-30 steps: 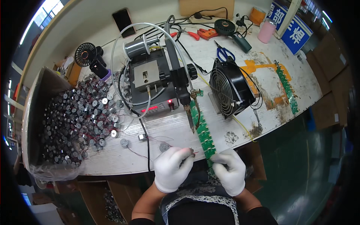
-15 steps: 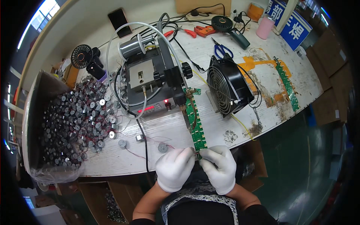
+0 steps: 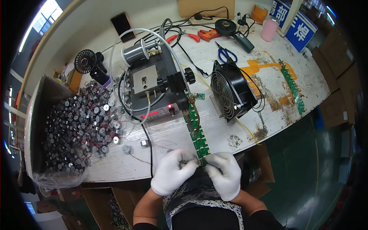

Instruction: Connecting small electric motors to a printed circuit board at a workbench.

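Note:
A long strip of green circuit boards (image 3: 200, 144) runs from under the soldering machine to the table's front edge. At its near end both my white-gloved hands meet. My left hand (image 3: 174, 170) has its thumb and fingertips pinched at the strip's left edge; what is between them is too small to make out. On the other side my right hand (image 3: 224, 174) grips the strip's near end between thumb and fingers. Above the strip, the soldering iron tip (image 3: 191, 128) points down. A small motor (image 3: 126, 148) with thin wires lies left of my left hand.
A box of small wired motors (image 3: 73, 134) spills onto the table at left. The soldering machine (image 3: 153, 88) with its solder spool (image 3: 136, 53) stands mid-table. Right of it are a black fan (image 3: 232, 90), blue-handled scissors (image 3: 228, 55) and another green board strip (image 3: 293, 90).
My left hand has shifted slightly left, its fingers now curled differently, and covers most of a motor that showed before. The strip's near end has come a little closer to me.

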